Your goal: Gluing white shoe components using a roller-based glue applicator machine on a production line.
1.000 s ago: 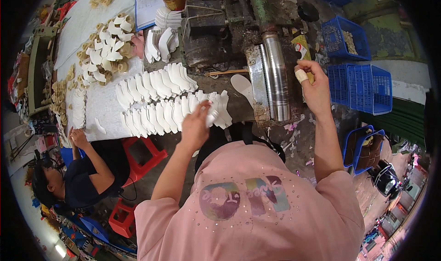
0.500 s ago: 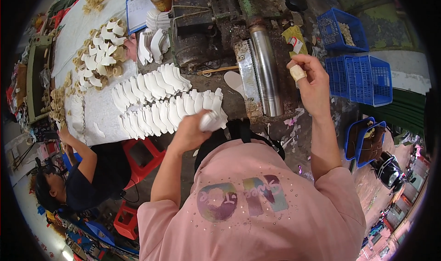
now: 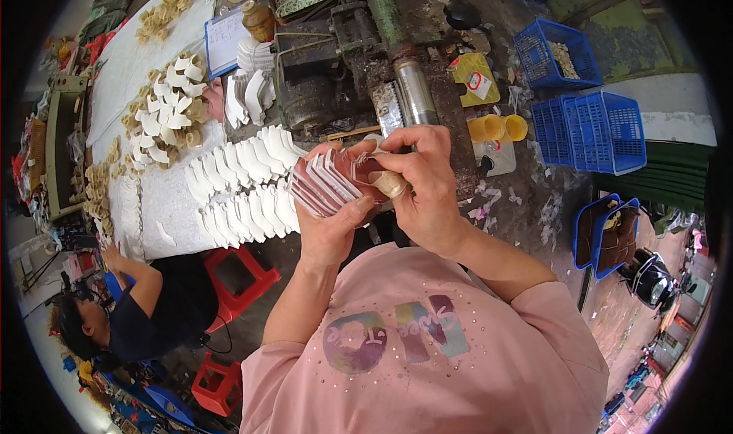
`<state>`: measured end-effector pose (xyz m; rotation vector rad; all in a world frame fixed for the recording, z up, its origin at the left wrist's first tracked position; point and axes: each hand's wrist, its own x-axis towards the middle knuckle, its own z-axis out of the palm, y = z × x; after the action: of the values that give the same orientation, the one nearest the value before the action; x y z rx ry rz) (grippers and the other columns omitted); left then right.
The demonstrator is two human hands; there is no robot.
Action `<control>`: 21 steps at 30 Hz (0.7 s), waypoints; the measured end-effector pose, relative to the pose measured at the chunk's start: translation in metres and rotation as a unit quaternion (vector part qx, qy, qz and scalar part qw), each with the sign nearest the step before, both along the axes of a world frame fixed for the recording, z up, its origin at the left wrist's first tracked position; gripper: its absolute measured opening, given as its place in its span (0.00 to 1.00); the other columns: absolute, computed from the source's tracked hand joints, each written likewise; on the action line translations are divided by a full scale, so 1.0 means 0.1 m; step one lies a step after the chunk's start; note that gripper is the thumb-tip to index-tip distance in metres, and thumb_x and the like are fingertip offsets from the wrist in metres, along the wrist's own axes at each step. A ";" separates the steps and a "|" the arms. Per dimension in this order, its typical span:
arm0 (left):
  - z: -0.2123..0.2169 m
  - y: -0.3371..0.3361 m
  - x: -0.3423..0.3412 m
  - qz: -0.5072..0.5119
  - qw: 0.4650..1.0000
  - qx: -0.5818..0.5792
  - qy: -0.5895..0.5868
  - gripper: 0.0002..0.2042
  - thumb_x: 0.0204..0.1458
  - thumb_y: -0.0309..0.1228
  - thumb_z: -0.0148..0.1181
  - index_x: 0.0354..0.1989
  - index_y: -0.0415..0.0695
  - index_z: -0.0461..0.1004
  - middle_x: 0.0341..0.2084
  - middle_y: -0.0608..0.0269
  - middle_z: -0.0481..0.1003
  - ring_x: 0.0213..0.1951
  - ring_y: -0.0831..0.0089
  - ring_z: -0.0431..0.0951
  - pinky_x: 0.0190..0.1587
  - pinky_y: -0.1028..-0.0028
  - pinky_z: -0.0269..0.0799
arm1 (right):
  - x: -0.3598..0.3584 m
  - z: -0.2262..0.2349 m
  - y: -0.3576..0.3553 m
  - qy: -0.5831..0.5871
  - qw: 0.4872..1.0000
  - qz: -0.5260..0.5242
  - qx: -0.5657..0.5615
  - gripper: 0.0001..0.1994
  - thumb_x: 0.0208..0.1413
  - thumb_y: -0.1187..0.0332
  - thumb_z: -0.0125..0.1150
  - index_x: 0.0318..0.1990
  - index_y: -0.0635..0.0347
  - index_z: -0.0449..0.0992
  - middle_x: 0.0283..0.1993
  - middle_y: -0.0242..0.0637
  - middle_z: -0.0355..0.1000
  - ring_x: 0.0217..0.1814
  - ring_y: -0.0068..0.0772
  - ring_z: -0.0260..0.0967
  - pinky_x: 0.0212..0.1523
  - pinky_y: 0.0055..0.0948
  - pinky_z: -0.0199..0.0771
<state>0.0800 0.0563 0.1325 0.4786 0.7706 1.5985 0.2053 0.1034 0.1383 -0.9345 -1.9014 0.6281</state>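
Your left hand (image 3: 330,232) is closed around a stack of white and reddish-brown pieces (image 3: 322,182), held before your chest. Your right hand (image 3: 424,192), thumb wrapped in tan, curls its fingers at the stack's right end; whether they pinch a piece is unclear. Beyond, curved white pieces (image 3: 243,161) line the table (image 3: 169,193), near a dark machine (image 3: 309,87).

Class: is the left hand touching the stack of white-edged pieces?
Touching: the head view shows the left hand holding the white-edged stack, thumb against it.
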 end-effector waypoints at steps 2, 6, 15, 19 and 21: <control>0.02 0.00 0.03 0.023 1.000 0.005 0.002 0.33 0.35 0.24 0.71 0.51 0.40 0.59 0.46 0.51 0.71 0.41 0.68 0.76 0.44 0.70 0.75 | 0.00 -0.03 -0.01 -0.002 1.000 0.007 0.010 0.10 0.42 0.77 0.61 0.34 0.56 0.72 0.40 0.33 0.65 0.44 0.39 0.59 0.44 0.38 0.55; 0.04 -0.01 0.02 0.017 0.999 -0.030 0.029 0.31 0.36 0.21 0.68 0.51 0.40 0.59 0.44 0.52 0.72 0.40 0.68 0.76 0.44 0.70 0.75 | 0.04 -0.04 0.02 0.022 0.999 0.022 -0.016 0.08 0.42 0.78 0.60 0.31 0.56 0.71 0.40 0.34 0.65 0.44 0.39 0.59 0.44 0.38 0.54; 0.06 0.01 0.02 0.009 0.997 -0.051 0.054 0.34 0.34 0.24 0.69 0.52 0.39 0.59 0.41 0.57 0.71 0.40 0.70 0.75 0.42 0.72 0.74 | 0.03 0.00 0.07 0.037 0.998 0.055 -0.022 0.05 0.47 0.74 0.57 0.32 0.55 0.69 0.39 0.36 0.62 0.43 0.39 0.58 0.44 0.39 0.51; 0.06 0.02 0.04 0.022 0.998 -0.037 0.048 0.33 0.34 0.24 0.70 0.51 0.39 0.60 0.41 0.58 0.71 0.39 0.70 0.75 0.41 0.72 0.74 | -0.02 0.02 0.07 0.035 0.999 0.018 0.011 0.04 0.49 0.73 0.56 0.32 0.55 0.69 0.39 0.36 0.62 0.44 0.38 0.58 0.45 0.39 0.51; 0.05 0.03 0.02 0.031 0.997 -0.036 0.058 0.31 0.34 0.24 0.70 0.50 0.38 0.61 0.40 0.57 0.72 0.38 0.70 0.76 0.41 0.72 0.74 | 0.00 0.02 0.07 0.034 0.999 0.010 0.010 0.03 0.49 0.73 0.56 0.32 0.56 0.69 0.39 0.36 0.62 0.44 0.38 0.58 0.45 0.38 0.50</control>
<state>0.0821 0.0597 0.1371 0.5021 0.9368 1.6054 0.2052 0.1107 0.1399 -0.8715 -1.8549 0.6447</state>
